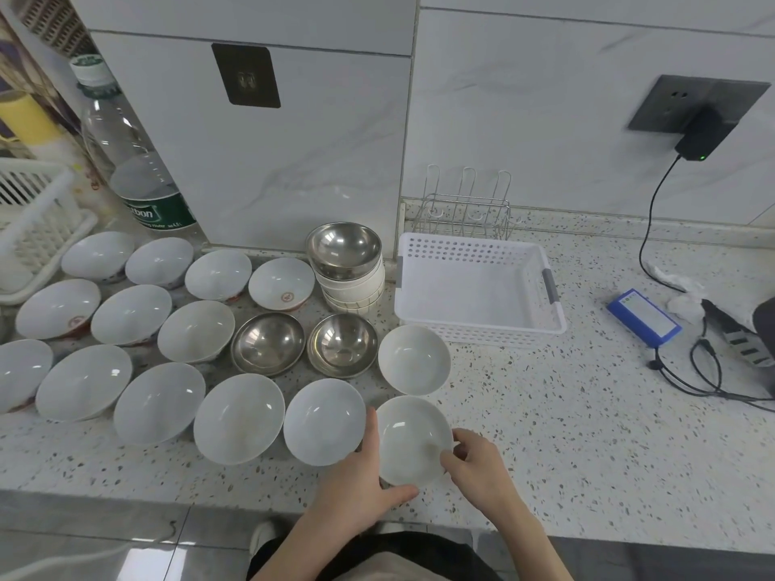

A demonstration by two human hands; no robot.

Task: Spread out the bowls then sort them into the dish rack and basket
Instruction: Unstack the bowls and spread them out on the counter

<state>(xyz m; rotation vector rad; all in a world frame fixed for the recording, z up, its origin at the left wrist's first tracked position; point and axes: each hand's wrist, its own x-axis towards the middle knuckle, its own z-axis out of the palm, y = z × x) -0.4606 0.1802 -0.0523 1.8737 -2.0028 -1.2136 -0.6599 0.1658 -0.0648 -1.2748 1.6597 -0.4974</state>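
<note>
While my left hand (365,475) cups the bowl (413,440) and my right hand (474,463) pinches its rim, I set it low centre, clear of the stack (350,270), spreading them for sorting.

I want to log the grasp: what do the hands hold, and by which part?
Both hands hold one small white ceramic bowl by its rim: left hand at its left edge, right hand at its right edge.

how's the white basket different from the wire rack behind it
The white basket is perforated plastic with solid-looking walls and grey handles; the wire rack is bare metal rods with tall loops. The basket sits nearer the person, the rack against the wall. Neither appears to hold a bowl yet.
</note>
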